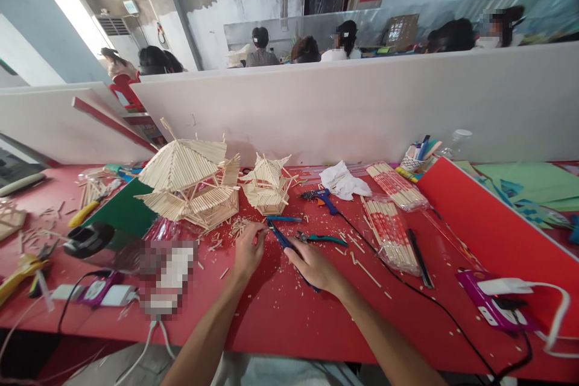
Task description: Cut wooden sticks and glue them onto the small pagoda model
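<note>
My right hand [313,262] is closed around a blue-handled pair of pliers [281,237], whose jaws point up and left. Just left of the jaws, my left hand [249,248] is pinched shut. Whatever its fingertips hold is too small to make out, and the two hands are slightly apart. Beyond them stands a small pagoda model made of wooden sticks [266,186], with a larger stick pagoda [185,178] to its left. A blue pen-like tool [284,218] and green-handled cutters [323,239] lie close to the pliers.
Stick scraps litter the red table [271,325]. At right are a blue glue gun [326,199] with a trailing cord, crumpled tissue [344,181], bagged sticks [389,235] and a purple power strip [491,301]. A dark bottle [102,244] lies left. People sit beyond the white partition [316,108].
</note>
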`<action>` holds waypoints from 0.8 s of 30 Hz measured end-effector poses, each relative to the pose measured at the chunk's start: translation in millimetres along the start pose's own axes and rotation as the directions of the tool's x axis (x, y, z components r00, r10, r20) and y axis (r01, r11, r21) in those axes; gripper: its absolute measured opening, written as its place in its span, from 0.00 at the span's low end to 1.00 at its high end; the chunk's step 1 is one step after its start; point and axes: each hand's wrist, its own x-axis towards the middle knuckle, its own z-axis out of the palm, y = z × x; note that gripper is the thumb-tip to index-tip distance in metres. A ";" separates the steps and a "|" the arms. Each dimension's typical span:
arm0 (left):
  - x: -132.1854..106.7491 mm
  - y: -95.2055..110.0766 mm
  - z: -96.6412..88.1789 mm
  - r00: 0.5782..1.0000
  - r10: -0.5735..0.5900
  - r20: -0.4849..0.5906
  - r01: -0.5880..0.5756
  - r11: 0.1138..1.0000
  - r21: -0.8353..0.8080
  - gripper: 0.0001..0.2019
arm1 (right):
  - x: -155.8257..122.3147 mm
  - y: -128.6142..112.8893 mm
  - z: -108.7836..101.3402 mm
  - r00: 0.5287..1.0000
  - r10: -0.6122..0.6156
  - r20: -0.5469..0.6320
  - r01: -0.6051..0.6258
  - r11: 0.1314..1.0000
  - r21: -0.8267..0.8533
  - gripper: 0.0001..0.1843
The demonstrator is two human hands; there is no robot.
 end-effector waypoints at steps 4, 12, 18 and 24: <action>0.9 -0.2 -1.3 0.999 0.037 0.008 -0.037 0.999 0.034 0.07 | 0.6 4.0 3.9 1.000 0.011 0.010 -0.010 0.999 -0.041 0.20; 2.3 0.8 -2.4 0.998 0.059 0.008 -0.060 0.994 0.095 0.08 | -0.4 1.2 6.4 0.999 0.039 0.027 -0.039 0.999 0.001 0.24; 1.2 -1.3 -2.7 0.996 0.090 -0.014 -0.088 0.988 0.126 0.07 | 2.0 3.6 9.0 0.999 0.006 -0.041 -0.005 0.999 0.037 0.26; 0.4 -3.7 -0.1 0.996 0.092 0.007 -0.092 0.984 0.151 0.08 | 4.4 4.2 15.0 0.993 0.054 -0.108 -0.071 0.985 -0.159 0.25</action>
